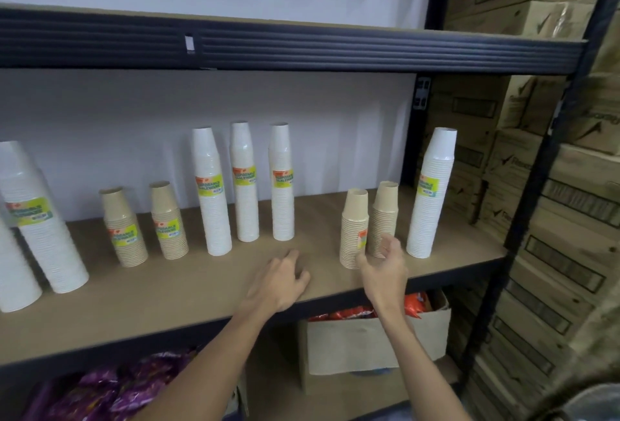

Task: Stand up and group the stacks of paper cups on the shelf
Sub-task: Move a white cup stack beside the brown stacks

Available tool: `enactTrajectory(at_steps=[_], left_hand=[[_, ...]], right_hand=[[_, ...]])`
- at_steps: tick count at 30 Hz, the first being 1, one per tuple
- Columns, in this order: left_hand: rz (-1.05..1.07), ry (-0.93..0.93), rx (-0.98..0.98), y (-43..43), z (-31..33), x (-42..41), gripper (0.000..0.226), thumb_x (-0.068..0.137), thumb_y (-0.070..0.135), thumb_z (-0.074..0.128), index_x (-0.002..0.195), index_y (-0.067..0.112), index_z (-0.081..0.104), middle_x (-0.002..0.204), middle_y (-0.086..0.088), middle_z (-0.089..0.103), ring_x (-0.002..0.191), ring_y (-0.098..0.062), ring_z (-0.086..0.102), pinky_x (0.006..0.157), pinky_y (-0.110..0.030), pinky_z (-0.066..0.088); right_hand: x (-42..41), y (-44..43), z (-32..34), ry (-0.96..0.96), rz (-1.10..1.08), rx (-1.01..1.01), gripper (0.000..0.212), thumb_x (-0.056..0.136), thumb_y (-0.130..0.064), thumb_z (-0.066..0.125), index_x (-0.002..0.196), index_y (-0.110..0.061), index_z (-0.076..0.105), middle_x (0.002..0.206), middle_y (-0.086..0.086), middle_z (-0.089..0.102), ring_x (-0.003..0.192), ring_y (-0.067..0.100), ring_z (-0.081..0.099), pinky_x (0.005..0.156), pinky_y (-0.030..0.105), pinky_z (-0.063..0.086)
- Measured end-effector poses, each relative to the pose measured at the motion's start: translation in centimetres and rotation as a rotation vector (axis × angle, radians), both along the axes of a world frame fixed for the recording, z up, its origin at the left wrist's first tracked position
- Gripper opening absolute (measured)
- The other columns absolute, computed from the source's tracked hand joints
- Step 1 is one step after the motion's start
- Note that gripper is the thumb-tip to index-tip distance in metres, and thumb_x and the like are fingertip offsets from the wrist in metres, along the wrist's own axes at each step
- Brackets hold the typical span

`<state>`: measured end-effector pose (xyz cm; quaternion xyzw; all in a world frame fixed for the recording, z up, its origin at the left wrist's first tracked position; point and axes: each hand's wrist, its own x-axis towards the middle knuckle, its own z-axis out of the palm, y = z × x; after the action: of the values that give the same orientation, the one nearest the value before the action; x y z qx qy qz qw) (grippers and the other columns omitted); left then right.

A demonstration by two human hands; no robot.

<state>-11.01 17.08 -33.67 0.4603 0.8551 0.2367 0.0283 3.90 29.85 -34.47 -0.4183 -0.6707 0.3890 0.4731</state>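
Wrapped stacks of paper cups stand upright on the wooden shelf. Two tall white stacks lean at the far left. Right of them are two short tan stacks, then three tall white stacks in the middle. Two more tan stacks stand right of centre, and a white stack is at the far right. My left hand rests open on the shelf near its front edge. My right hand hovers open just in front of the right tan pair, holding nothing.
A black metal beam of the upper shelf runs across above. Brown cartons are stacked behind the rack's right post. Below the shelf sit a cardboard box with orange packets and purple packets.
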Motion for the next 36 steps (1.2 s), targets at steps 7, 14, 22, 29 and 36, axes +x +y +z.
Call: enactTrajectory(at_steps=[7, 14, 22, 29, 36], left_hand=[[0.026, -0.006, -0.019, 0.3, -0.2, -0.5, 0.05, 0.095, 0.044, 0.044, 0.139, 0.021, 0.044, 0.13, -0.002, 0.056, 0.11, -0.024, 0.057, 0.094, -0.038, 0.047], [0.042, 0.002, -0.018, 0.6, -0.5, -0.6, 0.047, 0.095, 0.043, 0.044, 0.136, 0.019, 0.045, 0.127, -0.006, 0.056, 0.109, -0.029, 0.057, 0.094, -0.041, 0.047], [0.05, 0.015, -0.003, 0.5, -0.6, -0.7, 0.05, 0.096, 0.043, 0.045, 0.141, 0.02, 0.043, 0.124, -0.006, 0.059, 0.106, -0.026, 0.059, 0.093, -0.041, 0.049], [-0.032, 0.079, 0.016, 1.1, -0.9, -0.5, 0.04, 0.097, 0.034, 0.045, 0.135, 0.022, 0.052, 0.13, 0.0, 0.059, 0.11, -0.021, 0.056, 0.094, -0.036, 0.048], [-0.018, 0.08, 0.064, 2.3, -0.9, 0.2, 0.04, 0.096, 0.031, 0.047, 0.134, 0.021, 0.053, 0.125, -0.001, 0.062, 0.106, -0.022, 0.059, 0.09, -0.035, 0.049]], right_hand=[[-2.4, 1.4, -0.2, -0.135, 0.145, 0.01, 0.05, 0.079, -0.015, 0.08, 0.124, -0.016, 0.057, 0.118, 0.0, 0.065, 0.111, 0.017, 0.062, 0.091, 0.027, 0.047], [-4.1, 2.0, -0.2, -0.213, 0.099, 0.034, 0.053, 0.071, -0.034, 0.087, 0.105, -0.023, 0.048, 0.106, -0.003, 0.065, 0.094, 0.016, 0.065, 0.08, 0.034, 0.056], [-3.6, 2.0, -0.6, -0.182, 0.105, 0.035, 0.062, 0.07, -0.046, 0.084, 0.116, -0.021, 0.051, 0.105, -0.003, 0.064, 0.096, 0.015, 0.063, 0.082, 0.032, 0.056], [0.6, 3.4, 0.3, 0.087, -0.124, 0.083, 0.029, 0.084, -0.021, 0.075, 0.107, -0.019, 0.056, 0.104, -0.002, 0.061, 0.098, 0.013, 0.059, 0.088, 0.034, 0.055], [0.2, 5.9, 0.0, -0.034, 0.005, 0.023, 0.081, 0.08, -0.011, 0.078, 0.147, -0.021, 0.033, 0.147, 0.001, 0.043, 0.136, 0.02, 0.04, 0.109, 0.04, 0.039]])
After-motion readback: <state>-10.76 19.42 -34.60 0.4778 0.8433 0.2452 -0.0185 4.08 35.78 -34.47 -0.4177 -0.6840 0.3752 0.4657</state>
